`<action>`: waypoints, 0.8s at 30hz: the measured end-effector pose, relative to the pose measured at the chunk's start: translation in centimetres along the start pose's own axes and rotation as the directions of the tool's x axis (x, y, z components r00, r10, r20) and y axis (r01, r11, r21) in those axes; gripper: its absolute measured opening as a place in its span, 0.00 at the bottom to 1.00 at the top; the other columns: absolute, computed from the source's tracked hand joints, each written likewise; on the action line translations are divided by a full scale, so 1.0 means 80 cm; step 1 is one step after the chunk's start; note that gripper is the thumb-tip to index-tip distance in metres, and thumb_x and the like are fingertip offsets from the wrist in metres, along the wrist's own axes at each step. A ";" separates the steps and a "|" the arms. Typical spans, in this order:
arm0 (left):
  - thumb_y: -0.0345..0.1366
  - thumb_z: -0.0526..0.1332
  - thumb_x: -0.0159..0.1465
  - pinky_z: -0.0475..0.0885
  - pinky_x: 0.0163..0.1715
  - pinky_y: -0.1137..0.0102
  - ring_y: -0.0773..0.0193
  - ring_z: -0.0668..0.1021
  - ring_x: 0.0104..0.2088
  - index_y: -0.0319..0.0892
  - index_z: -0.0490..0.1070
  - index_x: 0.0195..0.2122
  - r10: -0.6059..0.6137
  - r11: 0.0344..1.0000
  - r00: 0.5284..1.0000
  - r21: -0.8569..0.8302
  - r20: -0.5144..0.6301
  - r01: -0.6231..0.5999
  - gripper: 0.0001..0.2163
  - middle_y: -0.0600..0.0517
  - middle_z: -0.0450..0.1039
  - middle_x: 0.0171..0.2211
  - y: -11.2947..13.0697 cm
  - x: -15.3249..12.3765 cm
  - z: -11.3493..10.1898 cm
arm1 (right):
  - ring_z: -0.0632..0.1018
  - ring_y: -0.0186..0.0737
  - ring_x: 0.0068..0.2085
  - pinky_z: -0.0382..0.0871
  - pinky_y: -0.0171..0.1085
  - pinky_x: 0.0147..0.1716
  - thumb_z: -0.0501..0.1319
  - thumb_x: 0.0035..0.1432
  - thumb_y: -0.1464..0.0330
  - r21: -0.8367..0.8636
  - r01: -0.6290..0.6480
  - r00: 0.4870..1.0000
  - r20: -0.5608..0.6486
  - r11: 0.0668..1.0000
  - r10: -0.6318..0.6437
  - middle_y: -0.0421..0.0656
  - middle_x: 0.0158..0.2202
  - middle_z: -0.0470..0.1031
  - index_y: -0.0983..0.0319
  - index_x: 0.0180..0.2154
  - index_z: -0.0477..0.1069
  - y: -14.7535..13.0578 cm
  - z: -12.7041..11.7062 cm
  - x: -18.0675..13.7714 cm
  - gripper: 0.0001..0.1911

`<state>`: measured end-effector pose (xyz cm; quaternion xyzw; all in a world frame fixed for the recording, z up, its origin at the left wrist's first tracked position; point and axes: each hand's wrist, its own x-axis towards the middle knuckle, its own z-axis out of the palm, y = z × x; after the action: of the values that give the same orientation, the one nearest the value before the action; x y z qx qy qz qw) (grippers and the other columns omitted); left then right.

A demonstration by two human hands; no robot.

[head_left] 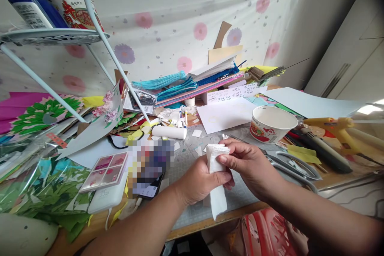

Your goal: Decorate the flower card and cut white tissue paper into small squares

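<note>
A folded strip of white tissue paper (217, 202) hangs upright between my hands, over the front edge of the grey cutting mat (186, 212). My left hand (199, 182) is closed around its middle, thumb across the front. At the upper end, my right hand (244, 160) pinches the layered edge between thumb and fingers. A small twisted bit of white shows above the right fingertips. Just beyond the hands stands a paper noodle bowl (271, 126), and a white roll (169, 132) lies to the left. A pair of large scissors (288, 172) rests beside my right forearm.
A yellow hot glue gun (333, 128) lies at the right. A phone (148, 188), a white power bank (108, 196) and a pink palette case (105, 171) sit left. Blue pipe cleaners (177, 88) pile at the back, near a white metal rack (99, 28).
</note>
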<state>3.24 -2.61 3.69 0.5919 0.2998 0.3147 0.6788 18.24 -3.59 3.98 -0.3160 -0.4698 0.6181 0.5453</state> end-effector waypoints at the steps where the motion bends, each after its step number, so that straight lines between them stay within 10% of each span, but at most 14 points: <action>1: 0.42 0.64 0.57 0.65 0.31 0.68 0.61 0.72 0.26 0.42 0.74 0.26 -0.014 1.000 1.000 0.014 -0.001 0.014 0.09 0.51 0.71 0.23 -0.001 0.000 0.000 | 0.72 0.28 0.17 0.66 0.31 0.10 0.71 0.47 0.64 0.010 0.001 1.000 0.008 1.000 -0.001 0.39 0.34 0.71 0.63 0.25 0.70 0.002 0.000 0.000 0.13; 4: 0.39 0.60 0.58 0.64 0.29 0.69 0.61 0.71 0.26 0.42 0.73 0.22 -0.051 0.998 0.999 0.046 -0.001 0.051 0.10 0.50 0.71 0.23 -0.001 0.000 0.000 | 0.70 0.28 0.13 0.63 0.29 0.11 0.70 0.51 0.65 0.018 0.028 0.999 0.038 0.999 -0.029 0.34 0.25 0.72 0.60 0.32 0.65 0.007 0.000 0.003 0.14; 10: 0.30 0.56 0.49 0.60 0.25 0.70 0.65 0.66 0.22 0.43 0.68 0.19 -0.078 0.990 0.997 0.115 -0.004 0.078 0.05 0.53 0.66 0.19 0.003 0.004 0.000 | 0.78 0.35 0.24 0.75 0.38 0.24 0.66 0.55 0.61 -0.274 0.102 0.965 0.261 0.956 -0.028 0.39 0.38 0.69 0.56 0.51 0.60 -0.020 -0.018 0.005 0.25; 17: 0.27 0.59 0.46 0.59 0.25 0.71 0.65 0.67 0.24 0.42 0.68 0.23 -0.112 0.974 0.986 0.213 0.125 0.084 0.04 0.55 0.67 0.22 0.012 -0.002 -0.005 | 0.71 0.49 0.49 0.67 0.47 0.49 0.60 0.61 0.58 -0.784 0.490 0.857 0.513 0.382 -0.046 0.52 0.45 0.69 0.65 0.57 0.62 -0.050 -0.025 -0.001 0.27; 24: 0.34 0.59 0.54 0.59 0.23 0.72 0.68 0.64 0.21 0.42 0.67 0.24 -0.140 0.974 0.970 0.203 0.197 0.099 0.04 0.55 0.64 0.20 0.008 -0.001 -0.009 | 0.72 0.42 0.40 0.68 0.41 0.41 0.54 0.64 0.56 -0.741 0.513 0.838 0.541 0.433 -0.068 0.49 0.39 0.70 0.63 0.42 0.67 -0.048 -0.025 0.002 0.17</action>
<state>2.59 -2.14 4.26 0.6651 0.2905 0.1784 0.6644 21.49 -3.11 6.84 -0.3112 -0.8711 0.2423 0.2926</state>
